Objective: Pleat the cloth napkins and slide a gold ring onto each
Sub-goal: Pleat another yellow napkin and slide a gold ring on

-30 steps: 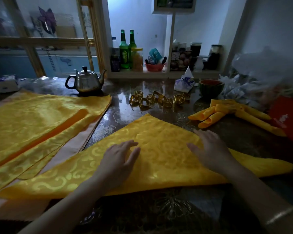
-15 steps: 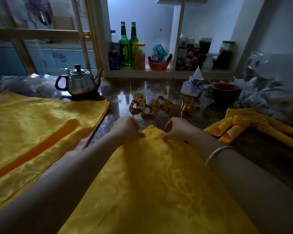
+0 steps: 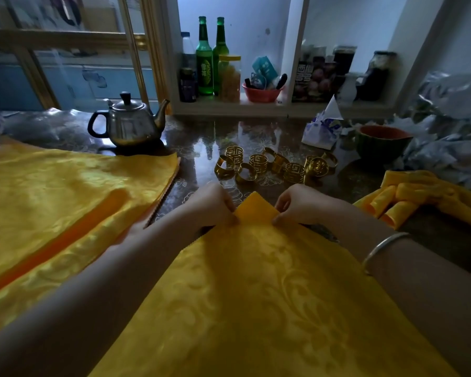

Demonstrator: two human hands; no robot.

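Note:
A yellow patterned napkin lies folded into a triangle on the table, its tip pointing away from me. My left hand pinches the left side of that tip, and my right hand pinches the right side. The tip stands slightly raised between my fingers. Several gold rings sit in a cluster just beyond the tip. At the right lie finished rolled napkins. A stack of flat yellow napkins covers the left of the table.
A steel teapot stands at the back left. A tissue pack and a dark bowl sit at the back right, next to crumpled plastic bags. Bottles and jars fill the shelf behind the table.
A second ago both palms lay flat on the middle of the napkin. They moved forward to its far tip and now pinch it, lifting it slightly. My head leaned closer.

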